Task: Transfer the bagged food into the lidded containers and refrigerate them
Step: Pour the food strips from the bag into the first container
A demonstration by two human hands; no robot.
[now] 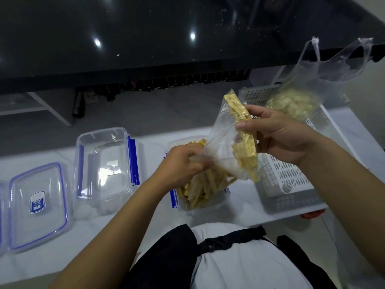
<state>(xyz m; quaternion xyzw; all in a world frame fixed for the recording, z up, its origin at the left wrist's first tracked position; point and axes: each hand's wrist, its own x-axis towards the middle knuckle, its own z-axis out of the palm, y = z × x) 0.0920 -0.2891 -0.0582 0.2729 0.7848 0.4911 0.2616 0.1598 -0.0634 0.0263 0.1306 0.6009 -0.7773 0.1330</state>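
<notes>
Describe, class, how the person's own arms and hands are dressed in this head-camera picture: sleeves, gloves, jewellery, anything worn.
Both forearms are bare as far up as the picture shows; no sleeve shows. The left hand and the right hand wear no gloves, and no ring, watch or bracelet can be seen. Below them the torso shows a white top with a black apron and a black strap across it.

Only 1 label in view: blue-and-white sticker (36,203) on the clear lid (37,207) w/ blue seal, far left on the table. Print is upside down and too small to read. No other text, nos. or signs legible.
</notes>
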